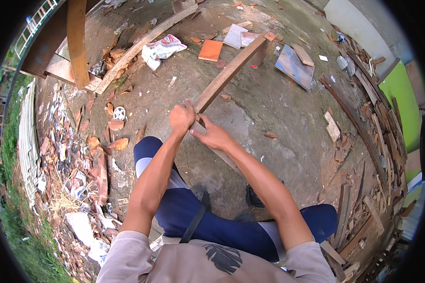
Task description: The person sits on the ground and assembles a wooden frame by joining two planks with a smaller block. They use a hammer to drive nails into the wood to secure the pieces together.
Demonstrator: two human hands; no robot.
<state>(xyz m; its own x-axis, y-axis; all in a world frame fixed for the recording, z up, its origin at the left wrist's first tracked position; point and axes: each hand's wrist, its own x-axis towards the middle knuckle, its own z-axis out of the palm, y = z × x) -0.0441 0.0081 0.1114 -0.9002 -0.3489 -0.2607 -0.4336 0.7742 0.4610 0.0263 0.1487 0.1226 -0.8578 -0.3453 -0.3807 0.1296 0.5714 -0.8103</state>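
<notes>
Presently, the left hand (182, 119) is resting curled at the beam's (231, 75) near end, hold unclear; the right hand (217, 135) is pinching a strip (225, 158). From the grip, the beam is pointing forward-right lengthwise.

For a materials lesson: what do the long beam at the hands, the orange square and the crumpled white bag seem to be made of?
Long beam: wood, apparently unfinished, from its matte brown, streaky surface.
Orange square: perhaps glazed ceramic, though painted board is possible; flat, smooth-looking face.
Crumpled white bag: likely thin printed plastic, from its creases and coloured patches.
</notes>
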